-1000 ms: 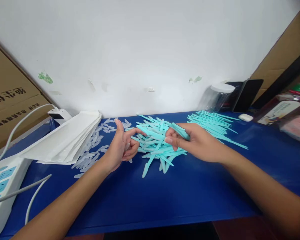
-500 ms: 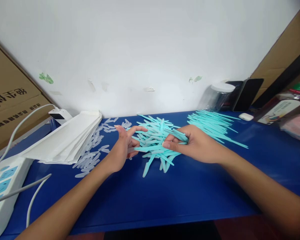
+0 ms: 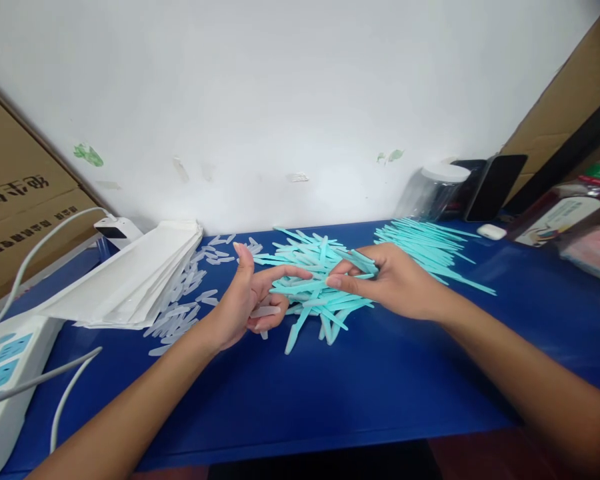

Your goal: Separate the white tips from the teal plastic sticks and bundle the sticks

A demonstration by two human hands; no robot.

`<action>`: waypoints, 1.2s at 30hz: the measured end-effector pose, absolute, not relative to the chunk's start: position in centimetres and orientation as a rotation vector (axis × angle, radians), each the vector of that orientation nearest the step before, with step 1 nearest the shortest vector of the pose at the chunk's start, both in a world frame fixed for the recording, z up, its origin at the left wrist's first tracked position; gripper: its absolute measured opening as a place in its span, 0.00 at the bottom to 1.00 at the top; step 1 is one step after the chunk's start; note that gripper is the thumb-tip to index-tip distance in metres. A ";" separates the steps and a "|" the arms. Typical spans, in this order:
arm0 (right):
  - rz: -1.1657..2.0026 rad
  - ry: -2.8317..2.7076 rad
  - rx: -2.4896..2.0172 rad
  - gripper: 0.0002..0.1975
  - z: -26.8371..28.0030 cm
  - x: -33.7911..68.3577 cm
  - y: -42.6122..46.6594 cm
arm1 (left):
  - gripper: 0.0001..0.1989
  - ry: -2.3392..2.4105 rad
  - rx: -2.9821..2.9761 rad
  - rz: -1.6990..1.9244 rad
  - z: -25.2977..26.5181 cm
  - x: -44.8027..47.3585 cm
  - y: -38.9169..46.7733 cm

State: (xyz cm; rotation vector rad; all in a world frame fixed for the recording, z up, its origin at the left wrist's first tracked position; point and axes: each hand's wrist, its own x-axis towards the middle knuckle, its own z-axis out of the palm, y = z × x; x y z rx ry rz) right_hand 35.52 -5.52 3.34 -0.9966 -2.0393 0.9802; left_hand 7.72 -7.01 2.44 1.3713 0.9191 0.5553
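Note:
My left hand (image 3: 243, 303) has its thumb raised and its index finger stretched toward the razor in my other hand. Its lower fingers curl around translucent blade caps (image 3: 265, 311). Between thumb and fingers, my right hand (image 3: 397, 280) grips a turquoise eyebrow razor (image 3: 295, 288) that points left. More turquoise razors (image 3: 361, 261) are tucked in the same hand. Both hands are over a jumbled heap of turquoise razors (image 3: 310, 250), many with capped ends. Loose translucent caps (image 3: 177, 320) lie scattered left of my left hand, partly behind its wrist.
Turquoise razors (image 3: 425, 247) lie roughly aligned at the right. White paper sleeves (image 3: 125, 280) and a power strip (image 3: 10, 373) with cables are on the left. A clear jar (image 3: 437, 193), phone (image 3: 497, 187), white earbud case (image 3: 491, 231) and bottle (image 3: 560, 217) stand at back right.
My left hand has opened out somewhat, its index finger reaching farther right and the caps in its curled fingers now showing. The razor in my right hand has risen slightly.

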 end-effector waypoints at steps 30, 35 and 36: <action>1.210 -1.826 -1.313 0.30 3.8 35.5 -5.6 | 0.63 0.951 1.678 0.672 1.6 7.6 -8.1; 1.221 -1.895 -1.260 0.29 4.0 35.6 -5.6 | 0.62 0.815 1.506 0.553 2.3 7.6 -7.7; 1.215 -1.911 -1.255 0.29 4.1 35.6 -5.6 | 0.62 0.795 1.479 0.532 2.4 7.6 -7.6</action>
